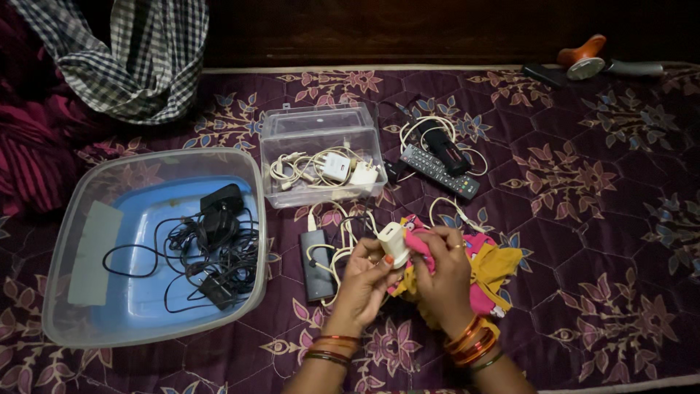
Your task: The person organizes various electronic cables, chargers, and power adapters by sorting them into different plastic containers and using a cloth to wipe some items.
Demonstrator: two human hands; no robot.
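- Head view looks down on a dark purple quilted bedspread with a floral print (583,219), spread over a bed against a dark wooden wall.
- Left hand (364,273) has its grip closed round a small white plug-in charger (392,241).
- Right hand (445,266) pinches a pink and yellow cloth (496,273) against that charger (the cloth trails onto the bedspread beneath).
- Just left of the hands lies a dark slab-shaped power bank (317,263) among white cables.
- Beyond them stands a small clear plastic box (321,124) holding white chargers.
- Further left sits a large translucent tub with a blue base (138,299), holding black adapters and cords.
- A long black remote control (437,171) lies right of the clear box.
- A checked cloth (138,51) hangs at the far left.
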